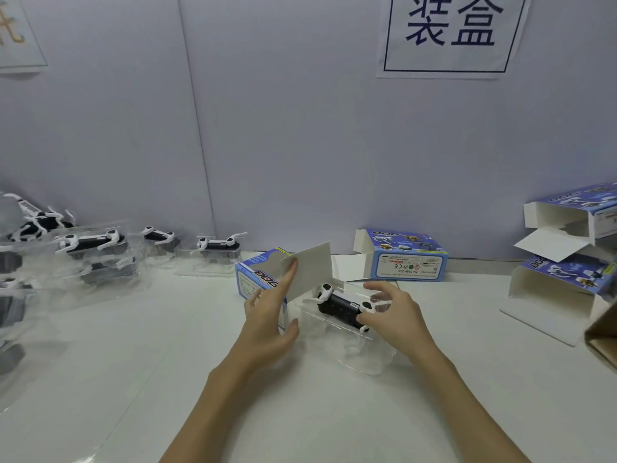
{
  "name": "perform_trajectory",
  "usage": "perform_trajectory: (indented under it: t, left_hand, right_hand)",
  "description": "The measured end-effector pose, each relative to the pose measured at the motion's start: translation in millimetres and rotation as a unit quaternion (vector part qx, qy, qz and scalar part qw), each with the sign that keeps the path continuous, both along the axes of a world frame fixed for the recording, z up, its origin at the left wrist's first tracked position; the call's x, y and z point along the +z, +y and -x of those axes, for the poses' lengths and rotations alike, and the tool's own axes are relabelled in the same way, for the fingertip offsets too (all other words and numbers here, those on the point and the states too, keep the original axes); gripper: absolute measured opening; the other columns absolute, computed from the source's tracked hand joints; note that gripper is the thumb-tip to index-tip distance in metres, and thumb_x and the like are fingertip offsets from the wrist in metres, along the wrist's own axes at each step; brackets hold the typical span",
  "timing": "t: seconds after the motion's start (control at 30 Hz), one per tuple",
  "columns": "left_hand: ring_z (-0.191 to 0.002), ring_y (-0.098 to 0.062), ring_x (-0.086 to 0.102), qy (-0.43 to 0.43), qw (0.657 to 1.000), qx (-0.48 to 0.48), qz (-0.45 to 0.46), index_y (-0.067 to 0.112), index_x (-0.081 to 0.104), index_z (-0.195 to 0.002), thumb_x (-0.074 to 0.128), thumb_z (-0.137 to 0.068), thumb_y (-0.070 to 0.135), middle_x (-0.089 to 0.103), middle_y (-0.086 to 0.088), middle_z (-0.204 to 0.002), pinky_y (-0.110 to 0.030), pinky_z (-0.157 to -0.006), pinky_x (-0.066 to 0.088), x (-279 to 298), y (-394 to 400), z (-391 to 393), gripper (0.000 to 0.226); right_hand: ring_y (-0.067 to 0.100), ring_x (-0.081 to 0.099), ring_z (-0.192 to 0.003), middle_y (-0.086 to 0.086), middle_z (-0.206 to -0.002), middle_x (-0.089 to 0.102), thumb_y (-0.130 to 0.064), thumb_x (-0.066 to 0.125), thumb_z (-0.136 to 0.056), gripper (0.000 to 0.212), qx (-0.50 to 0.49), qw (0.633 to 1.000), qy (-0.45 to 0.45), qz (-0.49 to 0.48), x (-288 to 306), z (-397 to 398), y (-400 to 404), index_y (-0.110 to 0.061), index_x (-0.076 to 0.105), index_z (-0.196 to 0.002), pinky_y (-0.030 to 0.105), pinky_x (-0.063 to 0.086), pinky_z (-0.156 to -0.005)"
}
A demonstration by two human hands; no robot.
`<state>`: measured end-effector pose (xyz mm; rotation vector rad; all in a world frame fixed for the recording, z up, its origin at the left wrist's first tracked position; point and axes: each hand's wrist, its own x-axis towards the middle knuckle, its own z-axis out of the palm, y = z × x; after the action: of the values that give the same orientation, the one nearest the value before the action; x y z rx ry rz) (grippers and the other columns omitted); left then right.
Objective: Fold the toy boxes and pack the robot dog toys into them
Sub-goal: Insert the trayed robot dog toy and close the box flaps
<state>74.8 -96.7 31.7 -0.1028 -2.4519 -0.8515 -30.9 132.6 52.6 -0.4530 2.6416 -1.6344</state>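
A blue box point(258, 279) is held at its open end by the left hand point(270, 315), one finger pressed against the raised white flap point(309, 270). Just right of the box, a toy dog point(342, 307) in its clear tray point(354, 345) is gripped by the curled fingers of the right hand point(392, 312).

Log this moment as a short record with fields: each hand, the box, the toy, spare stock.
left hand: holds the open box, fingers against its raised flap
right hand: grips the robot dog toy in its clear tray
open box: blue, on its side, flap up
robot dog toy: black and white, outside the box mouth
spare toys: in clear trays, far left
other boxes: along the wall, right
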Motion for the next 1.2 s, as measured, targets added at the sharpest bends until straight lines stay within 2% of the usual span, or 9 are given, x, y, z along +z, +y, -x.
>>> perform_trajectory:
  t: [0.1,0.27,0.4,0.53,0.7,0.9,1.03,1.13,1.2]
  left_hand:
    - [-0.132,0.008,0.039,0.043,0.999,-0.007,0.006,0.031,0.017,-0.164,0.06,-0.079,-0.005,0.028,0.041,-0.156,-0.042,-0.123,0.025,-1.4,4.2,5.2,0.102]
    - [-0.126,-0.015,0.049,0.06,0.998,0.017,-0.012,0.044,0.026,-0.16,0.051,-0.072,-0.016,0.043,0.028,-0.151,-0.011,-0.104,0.036,-4.6,14.5,10.7,0.109]
    - [-0.124,-0.005,0.047,0.061,0.998,0.017,-0.009,0.047,0.021,-0.161,0.053,-0.072,-0.016,0.034,0.035,-0.156,-0.006,-0.102,0.033,-5.5,10.6,9.4,0.114]
    - [-0.113,-0.016,0.045,0.034,0.999,0.024,0.032,0.048,0.01,-0.162,0.051,-0.068,-0.016,0.032,0.036,-0.152,-0.011,-0.103,0.03,-7.9,12.8,11.6,0.121]
    - [-0.093,-0.023,0.043,0.042,0.996,0.053,0.064,0.034,0.012,-0.166,0.05,-0.065,-0.02,0.048,0.008,-0.149,-0.038,-0.095,0.044,-9.1,14.9,17.9,0.12]
    - [-0.123,-0.016,0.046,0.044,0.999,-0.005,-0.03,0.047,0.022,-0.161,0.056,-0.076,0.009,0.037,0.033,-0.154,-0.007,-0.106,0.026,-8.4,10.6,8.0,0.099]
    - [-0.121,-0.017,0.047,0.027,0.997,-0.006,-0.071,0.053,0.024,-0.159,0.047,-0.079,0.021,0.05,0.021,-0.144,-0.008,-0.102,0.028,-5.4,13.5,7.1,0.089]
    - [-0.114,-0.014,0.05,0.046,0.995,0.001,-0.086,0.052,0.029,-0.157,0.044,-0.086,0.018,0.044,0.035,-0.148,-0.008,-0.1,0.031,-4.1,14.6,7.9,0.08]
    - [-0.109,-0.013,0.054,0.077,0.99,0.025,-0.119,0.052,0.038,-0.152,0.046,-0.094,0.022,0.048,0.043,-0.139,-0.023,-0.099,0.042,-3.2,17.9,11.7,0.066]
  right_hand:
    - [0.002,0.06,-0.093,-0.001,-0.118,0.062,-0.013,0.077,-0.079,0.053,-0.028,0.999,0.005,0.025,-3.7,-9.1,-9.3,-0.032,0.065,-0.128,0.018,0.046,-0.069]
    - [0.023,0.056,-0.112,0.005,-0.126,0.051,-0.013,0.072,-0.086,0.049,-0.05,0.999,0.011,0.018,-7.6,-24.7,-26.4,-0.029,0.058,-0.131,0.039,0.05,-0.099]
    - [0.025,0.055,-0.112,0.005,-0.124,0.048,-0.011,0.067,-0.089,0.034,-0.038,0.999,0.018,0.008,-6.2,-29.8,-29.0,-0.033,0.065,-0.115,0.04,0.048,-0.101]
    - [0.019,0.054,-0.097,0.005,-0.122,0.05,-0.01,0.066,-0.089,0.028,-0.023,0.999,0.029,0.002,-4.9,-29.3,-27.1,-0.036,0.072,-0.096,0.032,0.046,-0.089]
    - [0.024,0.034,-0.142,0.001,-0.153,0.039,-0.006,0.059,-0.091,0.053,0.021,0.995,0.083,-0.057,-3.1,-33.7,-29.3,-0.052,0.07,-0.116,0.04,0.035,-0.116]
    - [0.016,0.026,-0.144,-0.017,-0.16,0.039,-0.034,0.041,-0.082,0.052,0.072,0.978,0.085,-0.176,4.7,-31.3,-27.0,-0.067,0.063,-0.116,0.046,0.032,-0.118]
    - [0.017,0.029,-0.142,-0.018,-0.158,0.04,-0.033,0.042,-0.085,0.05,0.069,0.973,0.091,-0.201,3.9,-26.8,-28.0,-0.064,0.063,-0.12,0.044,0.031,-0.116]
    - [0.02,0.031,-0.143,-0.015,-0.16,0.039,-0.026,0.05,-0.091,0.046,0.076,0.969,0.103,-0.212,3.2,-23.0,-30.0,-0.06,0.067,-0.116,0.043,0.031,-0.113]
    - [0.022,0.03,-0.143,-0.012,-0.163,0.037,-0.026,0.051,-0.093,0.041,0.081,0.963,0.116,-0.228,2.7,-24.4,-34.5,-0.056,0.074,-0.107,0.041,0.032,-0.112]
